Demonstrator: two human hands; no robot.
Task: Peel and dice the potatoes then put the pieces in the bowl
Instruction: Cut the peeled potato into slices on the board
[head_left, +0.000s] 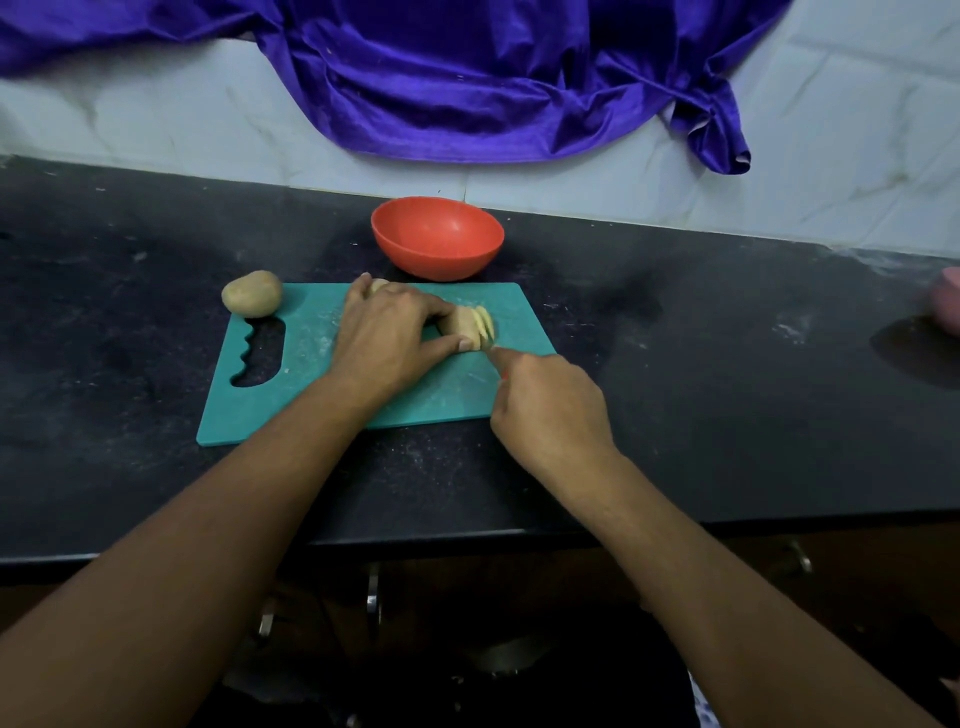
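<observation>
On the teal cutting board (291, 405) lies a peeled potato (465, 327), partly cut into slices at its right end. My left hand (389, 338) grips the potato between thumb and fingers. My right hand (545, 405) is curled round a knife (497, 358); only a sliver of the knife shows, its tip at the sliced end. Another piece of potato (378, 285) peeks out behind my left hand. A whole unpeeled potato (252, 293) sits at the board's far left corner. The red bowl (437, 244) stands just beyond the board and looks empty.
The board lies on a black counter (701, 415) whose front edge runs below my forearms. A purple cloth (493, 88) hangs on the tiled wall behind. A pink object (946, 299) sits at the far right edge.
</observation>
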